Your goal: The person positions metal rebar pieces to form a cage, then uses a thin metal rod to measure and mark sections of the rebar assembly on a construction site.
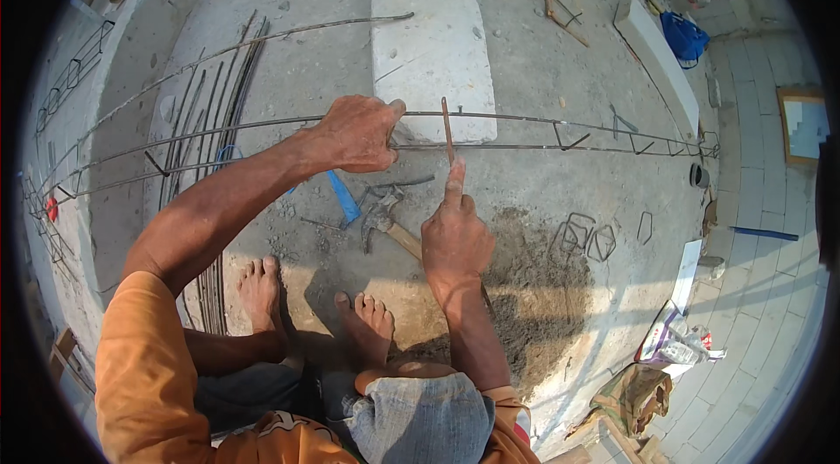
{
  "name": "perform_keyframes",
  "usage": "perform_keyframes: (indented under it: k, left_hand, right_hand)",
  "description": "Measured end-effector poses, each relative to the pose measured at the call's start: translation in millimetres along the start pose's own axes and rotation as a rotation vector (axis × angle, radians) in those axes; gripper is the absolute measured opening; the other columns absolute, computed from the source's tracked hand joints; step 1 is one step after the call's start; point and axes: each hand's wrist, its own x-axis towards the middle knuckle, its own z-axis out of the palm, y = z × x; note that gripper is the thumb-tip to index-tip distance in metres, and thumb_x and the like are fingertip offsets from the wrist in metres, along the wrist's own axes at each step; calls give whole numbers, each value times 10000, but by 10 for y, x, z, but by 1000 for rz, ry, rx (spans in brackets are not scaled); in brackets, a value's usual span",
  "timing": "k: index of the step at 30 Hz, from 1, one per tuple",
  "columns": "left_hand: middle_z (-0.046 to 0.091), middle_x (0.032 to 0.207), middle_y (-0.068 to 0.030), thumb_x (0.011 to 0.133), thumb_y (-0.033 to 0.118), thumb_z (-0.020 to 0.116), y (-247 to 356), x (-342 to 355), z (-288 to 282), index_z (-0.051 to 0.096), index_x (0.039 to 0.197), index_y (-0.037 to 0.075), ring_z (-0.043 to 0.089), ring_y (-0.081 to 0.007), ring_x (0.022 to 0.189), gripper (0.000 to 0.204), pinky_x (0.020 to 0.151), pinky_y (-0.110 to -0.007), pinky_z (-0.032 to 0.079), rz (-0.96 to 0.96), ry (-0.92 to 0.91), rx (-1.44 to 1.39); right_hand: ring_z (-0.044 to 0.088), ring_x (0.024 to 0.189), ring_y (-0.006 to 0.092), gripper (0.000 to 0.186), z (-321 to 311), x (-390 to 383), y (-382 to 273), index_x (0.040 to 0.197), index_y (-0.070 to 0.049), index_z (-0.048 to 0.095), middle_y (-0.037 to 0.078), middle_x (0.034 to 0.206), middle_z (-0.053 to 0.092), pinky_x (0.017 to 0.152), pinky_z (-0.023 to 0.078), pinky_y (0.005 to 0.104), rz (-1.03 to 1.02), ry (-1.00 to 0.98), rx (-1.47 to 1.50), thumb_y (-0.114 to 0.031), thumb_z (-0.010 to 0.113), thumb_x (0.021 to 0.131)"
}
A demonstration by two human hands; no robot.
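Observation:
Long steel reinforcing bars (516, 118), joined by bent wire stirrups (573, 142), run across the view from left to right. My left hand (360, 133) is closed around the bars near the middle, the thumb side facing right. Its fingers partly hide what they grip. Just to the right, my right hand (457, 237) is closed on a thin rusty metal rod (447, 125), index finger stretched along it. The rod's tip points away from me and crosses the bars. A stirrup near my left hand, if any, is hidden.
A claw hammer (394, 228) and a blue-handled tool (343, 199) lie below the bars. Loose rebar (210, 272) is at left, bent stirrups (588, 237) at right beside a dirt heap (534, 289). A pale slab (433, 35) lies beyond. My bare feet (367, 324) are close by.

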Motion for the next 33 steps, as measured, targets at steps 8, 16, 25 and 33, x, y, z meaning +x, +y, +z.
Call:
perform_keyframes:
  k: [8,16,25,33]
  left_hand:
    - [618,635,-211,622,138,656,-82,-54,-29,582,829,-52,656,-360,648,291,599,-472,505,-8,31,-3]
    - [639,658,-212,613,178,710,1,-12,-39,602,1044,-75,665,-331,665,511,626,-434,518,-13,-7,-17]
    - [624,620,-177,641,207,702,35,40,-205,607,1026,-70,657,-319,648,483,625,-424,516,-31,-20,-39]
    - [646,694,-161,636,117,594,29,7,-319,625,866,-39,658,-296,680,280,628,-432,515,-17,-18,-127]
  right_hand:
    - [624,563,326,692,7,-147,2,1445,-103,330,149,759,615,459,482,439,29,-76,6,-46,583,803]
    - [613,521,272,788,-8,-178,84,1464,-75,303,120,748,577,429,480,389,-21,6,-77,-86,611,739]
    - [640,591,317,744,-31,-61,207,1472,-149,301,141,814,624,480,503,411,-32,69,33,-68,617,803]
    - [655,661,357,596,-102,-21,159,1457,-123,333,205,805,646,518,479,426,-60,85,293,-40,540,904]
